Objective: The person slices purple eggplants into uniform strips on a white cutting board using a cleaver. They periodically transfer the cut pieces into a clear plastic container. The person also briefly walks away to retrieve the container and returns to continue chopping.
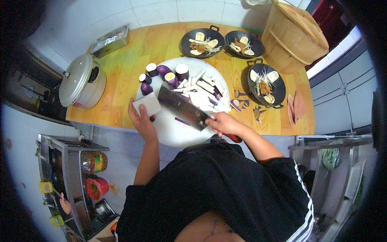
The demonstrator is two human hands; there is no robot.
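Observation:
My left hand (144, 121) holds a pale, flat-cut slab (147, 105), seemingly of the purple-skinned vegetable, at the left edge of the round white cutting board (169, 133). My right hand (223, 123) grips a cleaver (184, 107), whose broad dark blade is blurred and slants across the board towards the slab. Behind the blade lie a heap of white sticks with purple skin edges (205, 86) and several cut purple-skinned chunks (182, 72). One purple strip (182, 121) rests on the board in front of the blade.
Three black pans (252, 77) with sliced pieces and shreds stand behind and right of the board, near a wooden barrel (287, 42). Peel scraps (258, 113) lie on the wooden table (121, 87). At left are a lidded metal pot (80, 81) and a metal tray (110, 42).

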